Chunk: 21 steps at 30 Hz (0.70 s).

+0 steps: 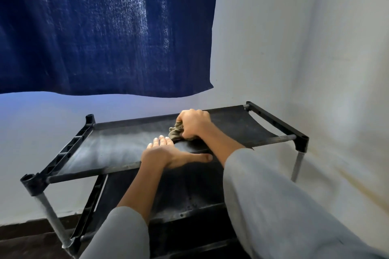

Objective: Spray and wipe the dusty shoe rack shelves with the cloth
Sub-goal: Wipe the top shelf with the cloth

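Gripping the cloth [176, 132] in clenched right-hand fingers [185, 126], left hand [166, 153] flat on shelf [109, 149].

Most of the cloth [176, 132] is hidden inside the right hand [194, 123]; only a crumpled corner shows. Both grey sleeves [294, 206] are cut off by the bottom edge. The lower shelves [185, 202] of the shoe rack [69, 147] sit largely behind the arms (dark, hard to read). The blue curtain [105, 27] runs past the top and left edges.
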### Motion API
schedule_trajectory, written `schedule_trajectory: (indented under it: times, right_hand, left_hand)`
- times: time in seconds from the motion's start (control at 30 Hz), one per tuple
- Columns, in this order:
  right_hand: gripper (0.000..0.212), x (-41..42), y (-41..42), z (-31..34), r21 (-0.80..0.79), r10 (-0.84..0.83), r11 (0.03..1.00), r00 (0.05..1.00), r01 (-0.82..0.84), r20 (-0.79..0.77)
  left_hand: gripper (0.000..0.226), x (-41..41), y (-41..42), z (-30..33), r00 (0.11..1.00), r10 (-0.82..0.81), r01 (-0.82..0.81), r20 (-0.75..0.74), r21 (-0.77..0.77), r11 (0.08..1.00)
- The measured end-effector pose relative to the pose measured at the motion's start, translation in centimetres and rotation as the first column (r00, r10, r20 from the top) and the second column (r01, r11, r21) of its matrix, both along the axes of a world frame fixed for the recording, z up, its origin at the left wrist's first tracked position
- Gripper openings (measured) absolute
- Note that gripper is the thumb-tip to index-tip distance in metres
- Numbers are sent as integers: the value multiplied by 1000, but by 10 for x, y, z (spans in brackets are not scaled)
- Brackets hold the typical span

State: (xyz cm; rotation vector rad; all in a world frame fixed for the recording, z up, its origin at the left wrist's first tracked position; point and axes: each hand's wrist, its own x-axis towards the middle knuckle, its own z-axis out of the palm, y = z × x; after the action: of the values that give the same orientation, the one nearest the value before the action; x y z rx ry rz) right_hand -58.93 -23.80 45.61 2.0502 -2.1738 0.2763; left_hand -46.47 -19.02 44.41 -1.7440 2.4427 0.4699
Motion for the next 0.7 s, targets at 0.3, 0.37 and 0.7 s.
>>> schedule_trajectory:
  times: [0.3,0.37,0.7]
  right_hand:
    - [34,-113,12,0,-87,-438,881,871,465,225]
    - [29,-100,7,1,-121,-452,866,863,485,225]
    - [32,8,-15,-2,-50,-221,972,964,230,148]
  left_hand:
    - [163,-7,0,-1,999,-16,18,-47,42,999]
    - [166,-6,-1,-2,998,-9,11,-55,46,999]
    - [159,0,-2,-1,998,-10,12,-54,29,1000]
